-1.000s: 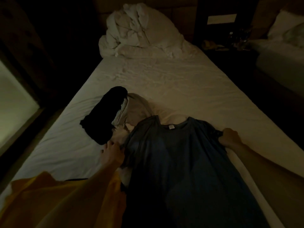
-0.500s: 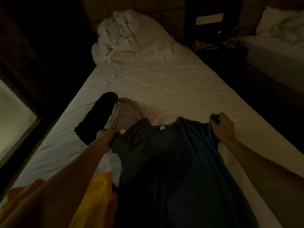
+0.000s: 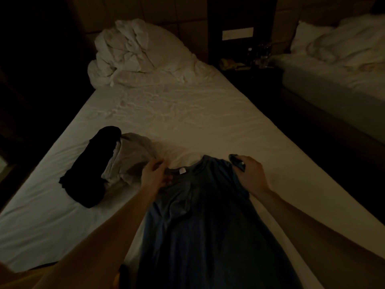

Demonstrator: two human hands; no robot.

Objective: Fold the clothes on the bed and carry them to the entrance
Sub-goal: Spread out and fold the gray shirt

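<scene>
In the dim light the blue T-shirt (image 3: pixel 206 215) lies flat on the bed (image 3: pixel 208 122), filling the lower middle of the frame, collar toward the top and hem running out of view at the bottom edge. The left hand (image 3: pixel 155 176) pinches the shirt at its left shoulder, just beside the collar, thumb on top of the cloth; the right hand (image 3: pixel 251 174) has its fingers curled round the bunched right sleeve, right of centre. The step in hand looks like folding the two sides inward. To do it well, I'd say both hands should bring their shoulders toward the midline in even thirds, keeping the collar centred and the cloth taut enough that the wrinkles below the neck smooth out instead of getting trapped. The sleeve in the right hand wants laying flat along the fold, not left wadded. Sliding a palm down the body afterwards would square the long edges before folding the hem up. To the left of centre a black garment (image 3: pixel 91 165) and a grey garment (image 3: pixel 133 157) lie touching each other in a loose heap, the grey one just beside the left hand; care is needed not to drag it along. A crumpled white duvet (image 3: pixel 137 57) sits at the upper middle, well apart.
</scene>
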